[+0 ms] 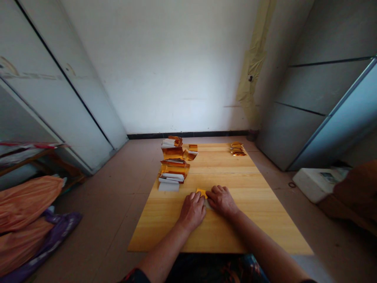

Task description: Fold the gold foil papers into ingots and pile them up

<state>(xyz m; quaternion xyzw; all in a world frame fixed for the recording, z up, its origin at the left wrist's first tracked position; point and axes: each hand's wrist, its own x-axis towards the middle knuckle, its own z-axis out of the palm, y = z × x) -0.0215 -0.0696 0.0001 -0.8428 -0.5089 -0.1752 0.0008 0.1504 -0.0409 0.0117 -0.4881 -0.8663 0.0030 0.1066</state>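
Observation:
A small piece of gold paper (202, 192) lies on the wooden table between my two hands. My left hand (193, 209) is closed at its left edge, the curled fingers pressing on it from above. From the other side, my right hand (221, 200) is also closed, with its bent fingertips at the paper's right edge. Part of the sheet is hidden under the fingers. To the left and farther back lie stacks of gold sheets (176, 168), with white sheets (169, 186) at their near end. Several folded gold pieces (237, 149) sit in a row at the far right.
The pale wooden table (259, 232) stands before a white wall (176, 70). White cabinets (73, 78) are on the left, near orange cloth (28, 200). A grey fridge-like cabinet (294, 118) and a white box (312, 182) stand on the right.

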